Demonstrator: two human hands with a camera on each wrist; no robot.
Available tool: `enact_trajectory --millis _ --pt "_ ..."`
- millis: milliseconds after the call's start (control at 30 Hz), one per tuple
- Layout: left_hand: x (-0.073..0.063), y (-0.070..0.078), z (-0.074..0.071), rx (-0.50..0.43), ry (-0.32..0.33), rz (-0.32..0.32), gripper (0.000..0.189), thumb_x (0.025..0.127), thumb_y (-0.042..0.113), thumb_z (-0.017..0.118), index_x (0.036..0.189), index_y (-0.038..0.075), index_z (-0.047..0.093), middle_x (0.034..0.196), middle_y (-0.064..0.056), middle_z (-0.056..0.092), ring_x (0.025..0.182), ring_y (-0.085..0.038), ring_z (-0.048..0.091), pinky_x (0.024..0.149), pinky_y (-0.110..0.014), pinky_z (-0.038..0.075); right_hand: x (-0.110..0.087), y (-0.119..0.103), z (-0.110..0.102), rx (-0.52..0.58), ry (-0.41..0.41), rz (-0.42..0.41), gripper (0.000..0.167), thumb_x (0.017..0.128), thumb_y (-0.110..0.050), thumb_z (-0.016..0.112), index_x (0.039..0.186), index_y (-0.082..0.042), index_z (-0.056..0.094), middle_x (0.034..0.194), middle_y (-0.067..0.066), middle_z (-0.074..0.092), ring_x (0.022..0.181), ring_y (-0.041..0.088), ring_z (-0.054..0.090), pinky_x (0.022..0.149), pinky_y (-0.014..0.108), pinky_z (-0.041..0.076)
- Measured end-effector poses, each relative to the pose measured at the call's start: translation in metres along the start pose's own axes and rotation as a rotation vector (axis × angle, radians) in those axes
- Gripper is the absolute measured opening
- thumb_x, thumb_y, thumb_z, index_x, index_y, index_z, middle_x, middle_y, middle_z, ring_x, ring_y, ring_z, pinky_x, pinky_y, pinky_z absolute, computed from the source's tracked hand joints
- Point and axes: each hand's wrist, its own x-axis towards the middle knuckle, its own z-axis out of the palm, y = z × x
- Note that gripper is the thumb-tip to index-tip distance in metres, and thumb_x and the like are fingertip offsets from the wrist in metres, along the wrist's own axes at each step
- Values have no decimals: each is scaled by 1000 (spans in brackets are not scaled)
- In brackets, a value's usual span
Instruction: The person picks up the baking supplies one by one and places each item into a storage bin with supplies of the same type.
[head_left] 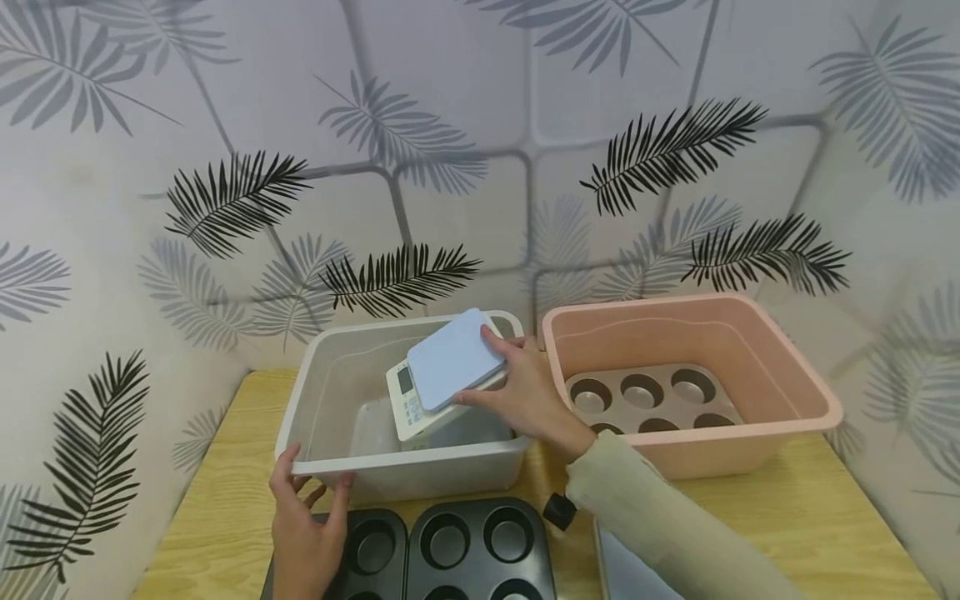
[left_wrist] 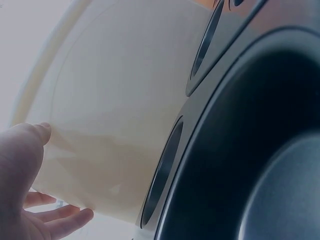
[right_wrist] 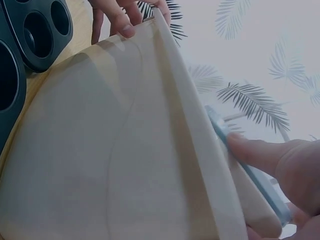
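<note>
- Kitchen scale [head_left: 455, 358], tilted, at the mouth of the grey bin [head_left: 420, 463].
- My right hand [head_left: 528, 387] grips its end, thumb and fingers spread.
- My left hand [head_left: 306, 529] holds the bin's near-left corner.

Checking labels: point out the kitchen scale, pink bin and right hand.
Kitchen scale [head_left: 452, 365]: head view, blue top plate.
Pink bin [head_left: 712, 454]: head view, outer front wall.
Right hand [head_left: 531, 392]: head view, back of hand.
</note>
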Motion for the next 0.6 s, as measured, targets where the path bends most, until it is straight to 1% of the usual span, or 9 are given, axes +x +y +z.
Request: enact_trajectory --millis 200,333,467,600 --pt "0 -1 0 12 5 8 89 99 3 79 169 9 23 151 -32 51 127 -51 66 91 -70 62 6 -6 6 -73 -43 -7 103 78 -31 101 164 -8 49 150 34 50 131 42 59 114 50 53" --pt "1 0 -1 14 4 13 89 99 3 79 168 8 23 151 -32 51 126 -52 66 90 -70 63 9 -9 9 -125 -55 -32 99 79 -31 101 161 -6 53 146 35 54 128 40 57 112 50 55" --pt "1 1 -1 9 3 15 89 99 3 79 168 9 23 149 -33 51 126 -51 66 90 -70 63 13 -9 12 -177 -58 -47 94 80 -32 100 159 -5 56 141 34 59 123 36 56 107 47 56" --pt "0 2 -1 10 3 15 88 100 3 78 168 9 23 148 -32 52 126 -51 66 91 -70 62 16 -11 14 -199 -86 -52 91 82 -30 99 158 -3 57 140 32 65 123 34 53 106 45 56"
